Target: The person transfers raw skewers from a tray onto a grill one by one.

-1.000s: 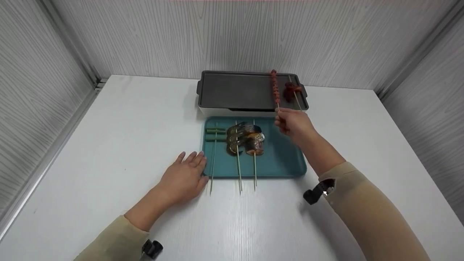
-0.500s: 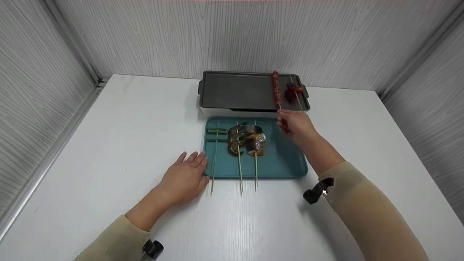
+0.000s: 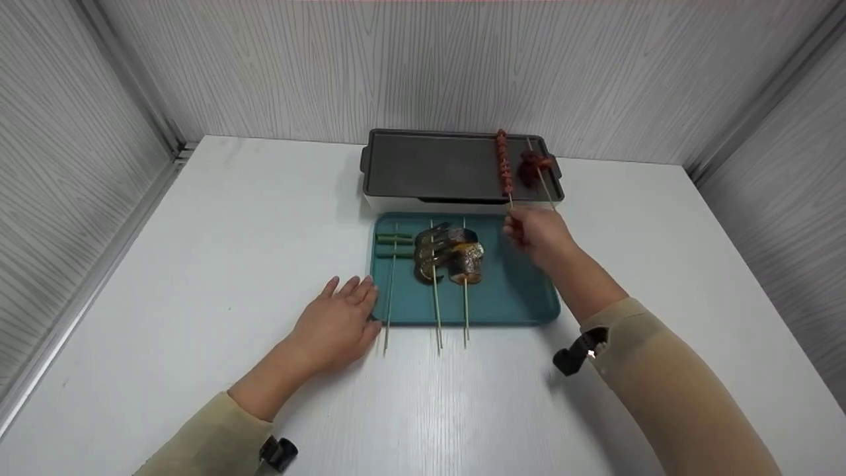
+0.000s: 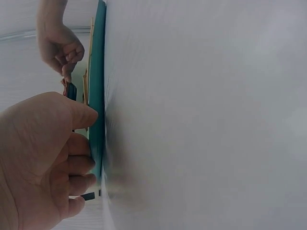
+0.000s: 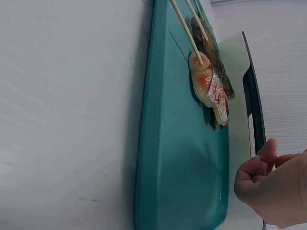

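In the head view my right hand (image 3: 538, 231) pinches the bare stick end of a skewer of small red pieces (image 3: 504, 164), which lies on a dark griddle pan (image 3: 429, 165). To its right on the pan is another skewer with dark red pieces (image 3: 531, 168). My left hand (image 3: 336, 324) rests flat on the table, fingers spread, at the left edge of a teal tray (image 3: 512, 301). That tray bears a green vegetable skewer (image 3: 395, 255), a shrimp skewer (image 3: 426, 254) and a fish skewer (image 3: 466, 263). In the right wrist view the held stick is hidden.
Behind the tray, the pan sits on a white base (image 3: 390, 203). A wood-grain wall (image 3: 423, 66) stands close behind it, and similar panels flank the white table (image 3: 231, 231). Several stick ends overhang the tray's front rim.
My right hand has drawn back slightly toward me along the red skewer, which now lies a little lower on the pan. My left hand and the tray stay put.
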`<action>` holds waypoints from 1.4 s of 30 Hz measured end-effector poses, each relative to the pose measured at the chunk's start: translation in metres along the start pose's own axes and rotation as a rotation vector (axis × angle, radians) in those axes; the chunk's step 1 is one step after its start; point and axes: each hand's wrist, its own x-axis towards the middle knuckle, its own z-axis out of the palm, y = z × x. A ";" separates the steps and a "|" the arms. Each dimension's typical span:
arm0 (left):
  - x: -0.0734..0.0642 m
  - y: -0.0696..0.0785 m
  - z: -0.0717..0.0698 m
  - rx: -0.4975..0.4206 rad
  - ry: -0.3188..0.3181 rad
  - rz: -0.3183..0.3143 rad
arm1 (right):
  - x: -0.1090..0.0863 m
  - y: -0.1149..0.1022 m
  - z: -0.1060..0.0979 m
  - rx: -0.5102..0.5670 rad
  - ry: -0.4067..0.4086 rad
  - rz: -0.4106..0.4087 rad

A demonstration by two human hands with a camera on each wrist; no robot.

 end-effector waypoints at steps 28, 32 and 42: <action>0.000 0.000 -0.002 0.005 0.003 0.006 | -0.065 0.024 -0.014 0.025 -0.224 0.141; -0.001 0.000 -0.001 0.010 0.013 0.002 | -0.078 0.032 -0.015 0.026 -0.282 0.165; -0.001 0.002 -0.001 0.012 0.013 0.000 | -0.103 0.055 -0.020 -0.025 -0.410 0.182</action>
